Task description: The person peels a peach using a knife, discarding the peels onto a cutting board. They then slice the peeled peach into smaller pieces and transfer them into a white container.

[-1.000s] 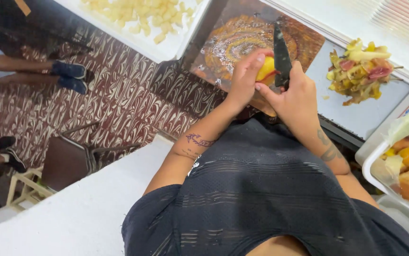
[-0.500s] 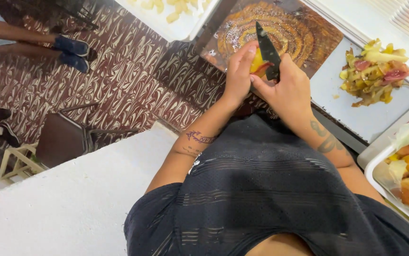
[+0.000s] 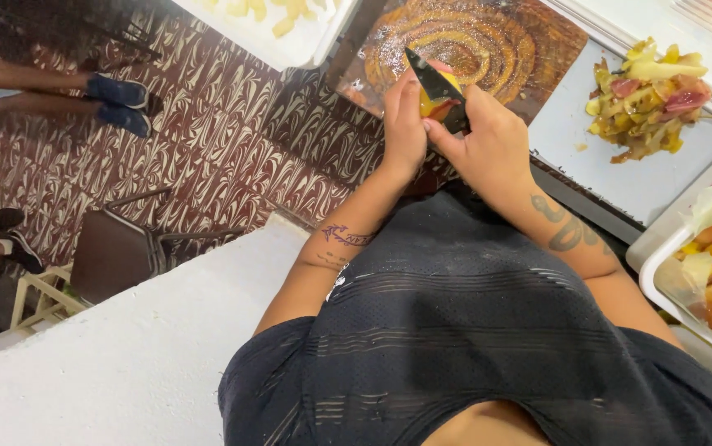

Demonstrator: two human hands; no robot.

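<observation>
A small yellow-and-red fruit [image 3: 432,103] is gripped in the fingers of the left hand [image 3: 404,124], held up over the near edge of the round wooden board [image 3: 488,45]. The knife [image 3: 434,83] is clasped in the right hand [image 3: 488,144], fingers closed round its handle, the dark blade pointing up and to the far left, laid against the fruit. Compared with a second ago, the blade has been tipped over from almost upright to a slant, and less of the fruit's yellow skin is seen past the fingers; it looks as if the cut is being worked further round the fruit. The head has been dipped, too, so board and hands are seen larger.

To the right, a heap of peelings [image 3: 649,95] is piled on a white tray [image 3: 620,173]. At the right edge, a tub [image 3: 670,281] of whole fruit is seen. On the far left, cut yellow pieces [image 3: 277,12] are laid on another white tray [image 3: 298,49]. Another person's legs and blue shoes [image 3: 121,99] are stretched out over the patterned floor [image 3: 207,140].
</observation>
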